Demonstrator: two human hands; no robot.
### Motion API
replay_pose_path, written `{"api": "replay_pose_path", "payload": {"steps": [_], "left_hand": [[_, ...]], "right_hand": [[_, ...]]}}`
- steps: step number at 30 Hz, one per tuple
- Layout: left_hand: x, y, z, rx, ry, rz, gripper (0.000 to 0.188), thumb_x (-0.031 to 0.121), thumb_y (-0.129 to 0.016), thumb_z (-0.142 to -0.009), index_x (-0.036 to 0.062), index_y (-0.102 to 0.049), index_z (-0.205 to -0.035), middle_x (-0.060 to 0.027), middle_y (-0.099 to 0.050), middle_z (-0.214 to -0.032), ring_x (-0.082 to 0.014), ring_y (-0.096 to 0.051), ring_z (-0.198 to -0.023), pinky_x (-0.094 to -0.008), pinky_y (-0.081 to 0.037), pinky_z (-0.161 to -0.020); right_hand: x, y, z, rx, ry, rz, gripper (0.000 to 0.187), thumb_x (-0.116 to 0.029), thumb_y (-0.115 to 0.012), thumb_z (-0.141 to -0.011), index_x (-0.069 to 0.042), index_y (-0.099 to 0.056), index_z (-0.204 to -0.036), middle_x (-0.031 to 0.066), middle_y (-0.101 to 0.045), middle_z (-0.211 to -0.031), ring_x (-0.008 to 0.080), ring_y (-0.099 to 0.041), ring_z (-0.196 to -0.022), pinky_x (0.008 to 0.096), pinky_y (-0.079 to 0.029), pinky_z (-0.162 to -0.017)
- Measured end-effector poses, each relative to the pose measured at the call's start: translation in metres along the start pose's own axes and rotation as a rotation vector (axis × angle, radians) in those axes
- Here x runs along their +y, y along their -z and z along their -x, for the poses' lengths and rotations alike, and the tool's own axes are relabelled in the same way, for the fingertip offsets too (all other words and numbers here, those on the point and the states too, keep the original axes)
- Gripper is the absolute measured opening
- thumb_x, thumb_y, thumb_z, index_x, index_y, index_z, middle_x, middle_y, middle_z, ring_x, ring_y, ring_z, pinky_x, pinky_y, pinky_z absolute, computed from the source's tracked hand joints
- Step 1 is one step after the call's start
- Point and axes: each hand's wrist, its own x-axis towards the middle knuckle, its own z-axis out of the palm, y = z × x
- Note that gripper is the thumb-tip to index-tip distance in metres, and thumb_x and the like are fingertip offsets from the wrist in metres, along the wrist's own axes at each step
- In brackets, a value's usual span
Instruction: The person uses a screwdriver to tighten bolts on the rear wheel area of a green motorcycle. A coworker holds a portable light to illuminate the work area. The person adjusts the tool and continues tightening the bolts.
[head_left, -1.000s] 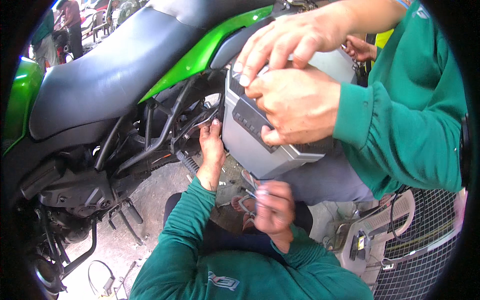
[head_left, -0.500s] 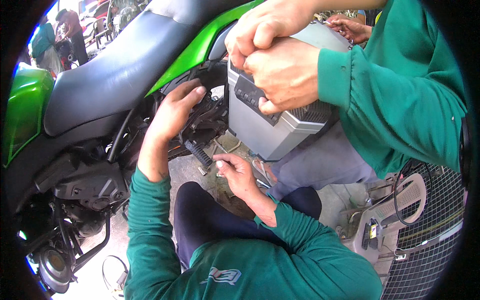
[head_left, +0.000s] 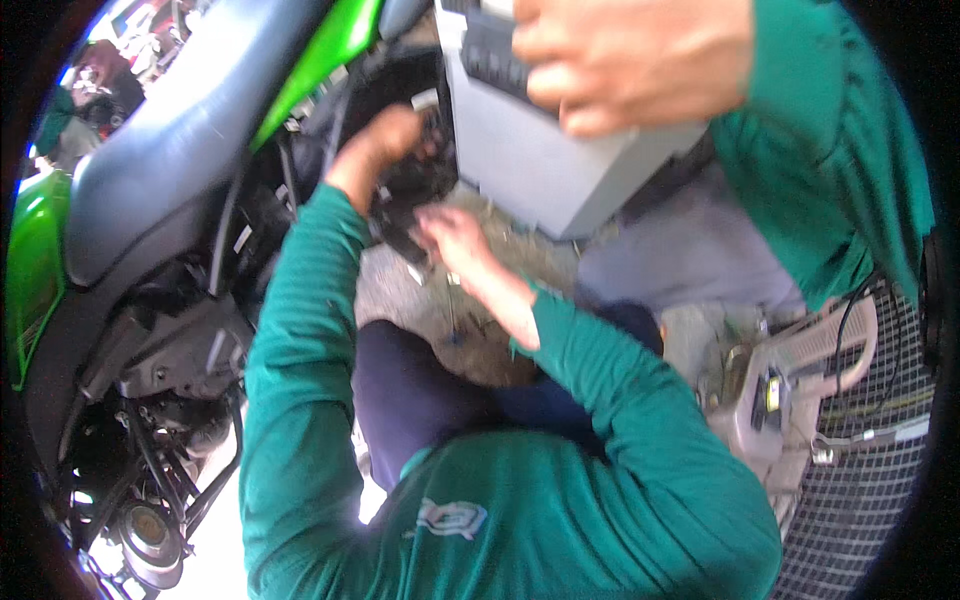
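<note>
My left hand [head_left: 395, 133] reaches into the dark parts under the rear of the motorcycle, beside a grey case [head_left: 530, 160]. Shadow and blur cover its fingertips, so I cannot see what they touch. Lower down, my right hand [head_left: 458, 242] extends toward a dark rod-like part [head_left: 398, 240], perhaps a footpeg. Its fingers are smeared by motion, and whether they grip anything is unclear. Above both hands runs the black seat [head_left: 190, 140] with a green side panel [head_left: 320, 65].
A co-worker's hand [head_left: 640, 60] in a green sleeve lies over the grey case's black latch [head_left: 490, 60]. Small pieces lie on the concrete floor [head_left: 400, 290]. To the right stand a beige plastic chair [head_left: 755, 420] and a wire grid [head_left: 850, 520].
The view has shifted, raising the case in the picture. My left hand has gone deeper under the motorcycle's rear. My right hand has come closer to the dark rod-like part.
</note>
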Motion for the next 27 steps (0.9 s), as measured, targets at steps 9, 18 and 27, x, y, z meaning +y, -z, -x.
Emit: {"api": "replay_pose_path", "payload": {"steps": [9,18,27], "left_hand": [[-0.005,0.000,0.017,0.011,-0.024,0.039,0.059,0.057,-0.047,-0.107,0.0069,-0.078,-0.103,-0.0034,-0.072,-0.086,-0.0156,-0.056,-0.074,-0.0338,-0.047,-0.072],[-0.009,0.003,0.014,-0.034,0.011,-0.026,0.048,0.048,-0.050,-0.107,0.0078,-0.077,-0.108,-0.0041,-0.073,-0.093,-0.0161,-0.060,-0.082,-0.0361,-0.047,-0.075],[-0.012,0.003,0.009,-0.031,-0.080,-0.095,0.047,0.044,-0.051,-0.109,0.0058,-0.078,-0.102,-0.0074,-0.075,-0.086,-0.0196,-0.063,-0.081,-0.0364,-0.049,-0.077]], "right_hand": [[0.062,0.068,-0.006,0.177,-0.287,0.148,0.026,-0.027,-0.070,-0.102,-0.002,-0.073,-0.108,0.0050,-0.072,-0.088,0.0153,-0.067,-0.074,0.0332,-0.057,-0.068],[0.201,0.165,-0.009,-0.204,-0.182,1.335,0.030,-0.034,-0.072,-0.095,-0.006,-0.081,-0.103,0.0152,-0.079,-0.097,0.0371,-0.076,-0.087,0.0509,-0.058,-0.077],[0.389,0.130,0.038,-0.228,-0.193,1.279,0.059,-0.056,-0.074,-0.089,-0.003,-0.074,-0.115,0.0244,-0.077,-0.104,0.0475,-0.073,-0.097,0.0588,-0.057,-0.085]]}}
